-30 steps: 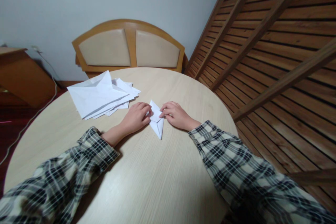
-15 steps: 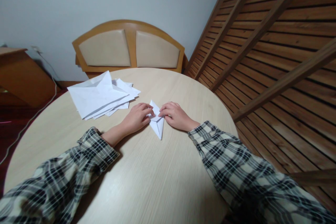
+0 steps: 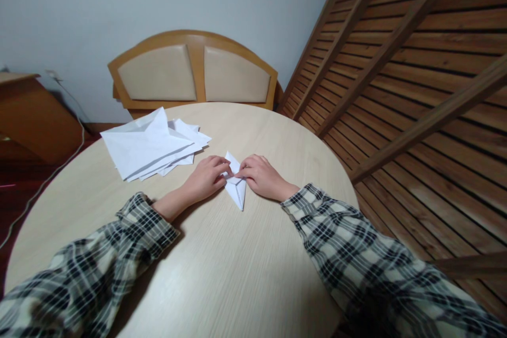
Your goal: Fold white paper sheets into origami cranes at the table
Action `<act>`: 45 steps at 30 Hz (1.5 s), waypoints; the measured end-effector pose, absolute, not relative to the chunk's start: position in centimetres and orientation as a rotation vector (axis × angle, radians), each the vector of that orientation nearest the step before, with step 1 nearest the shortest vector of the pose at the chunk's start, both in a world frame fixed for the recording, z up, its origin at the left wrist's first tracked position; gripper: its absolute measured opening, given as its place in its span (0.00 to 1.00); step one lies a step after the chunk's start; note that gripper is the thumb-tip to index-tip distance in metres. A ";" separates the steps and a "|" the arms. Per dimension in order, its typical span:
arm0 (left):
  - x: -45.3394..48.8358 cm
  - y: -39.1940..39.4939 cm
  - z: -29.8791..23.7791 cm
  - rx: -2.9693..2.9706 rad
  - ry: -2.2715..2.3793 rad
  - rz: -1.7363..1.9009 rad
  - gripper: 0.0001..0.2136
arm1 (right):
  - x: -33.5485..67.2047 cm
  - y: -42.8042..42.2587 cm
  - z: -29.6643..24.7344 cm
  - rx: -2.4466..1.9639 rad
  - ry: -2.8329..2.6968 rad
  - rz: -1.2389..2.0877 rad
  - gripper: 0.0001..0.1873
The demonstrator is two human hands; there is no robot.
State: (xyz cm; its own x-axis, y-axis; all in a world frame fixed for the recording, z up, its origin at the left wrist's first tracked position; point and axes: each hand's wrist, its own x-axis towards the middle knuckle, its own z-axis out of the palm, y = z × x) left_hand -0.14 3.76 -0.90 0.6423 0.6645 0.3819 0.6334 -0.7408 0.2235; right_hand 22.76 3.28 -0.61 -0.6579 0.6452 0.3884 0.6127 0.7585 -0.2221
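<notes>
A small folded white paper (image 3: 236,191), pointed at both ends, lies on the round pale wooden table (image 3: 222,264). My left hand (image 3: 206,177) presses its left side with curled fingers pinched on the edge. My right hand (image 3: 259,175) does the same on the right side, fingertips meeting the left hand's over the paper's upper half. Both arms wear checked sleeves.
A loose pile of white folded sheets (image 3: 152,145) lies on the table to the far left of my hands. A wooden chair (image 3: 194,71) with beige padding stands behind the table. Slatted wooden frames (image 3: 404,63) lean at the right. A cable (image 3: 47,169) runs along the floor at left.
My right hand has slid slightly leftward over the paper, closing the gap to my left hand. The paper's upper tip is more covered.
</notes>
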 end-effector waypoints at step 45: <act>-0.2 3.8 -1.0 2.709 1.106 0.698 0.08 | 23.4 3.1 0.8 -1.168 -2.536 -0.040 0.15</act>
State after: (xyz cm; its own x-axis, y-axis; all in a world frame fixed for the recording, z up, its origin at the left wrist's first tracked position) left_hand -0.16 3.84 -1.04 0.6235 0.6901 0.3674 0.6285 -0.7219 0.2894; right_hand 23.44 3.07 0.83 -0.6002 0.7320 0.3225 0.7417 0.6603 -0.1183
